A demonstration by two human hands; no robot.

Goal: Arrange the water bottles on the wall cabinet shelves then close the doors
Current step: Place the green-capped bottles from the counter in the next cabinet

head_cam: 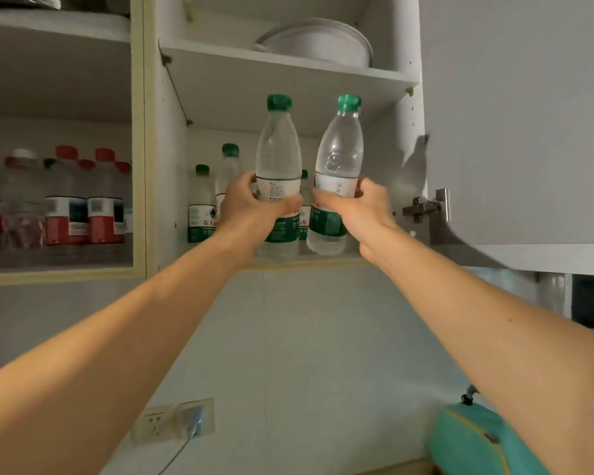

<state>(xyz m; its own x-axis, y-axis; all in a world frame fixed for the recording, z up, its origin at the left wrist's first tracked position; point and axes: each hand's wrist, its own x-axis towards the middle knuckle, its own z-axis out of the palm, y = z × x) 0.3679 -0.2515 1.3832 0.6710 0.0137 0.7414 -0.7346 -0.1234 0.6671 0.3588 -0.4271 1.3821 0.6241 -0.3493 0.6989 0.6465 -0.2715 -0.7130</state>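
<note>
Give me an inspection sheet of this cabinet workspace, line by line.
Surface: lower shelf of the open wall cabinet, white, partly filled.
Job's things: two green-capped bottles in hand, left bottle and right bottle; more green-capped bottles stand behind; red-capped bottles fill the neighbouring cabinet.
Clutter: white dishes on the upper shelf.
Grippers: left hand grips one bottle, right hand the other.
Cables: a plug and cable at the wall socket.
Surroundings: open door at right; teal object below.
</note>
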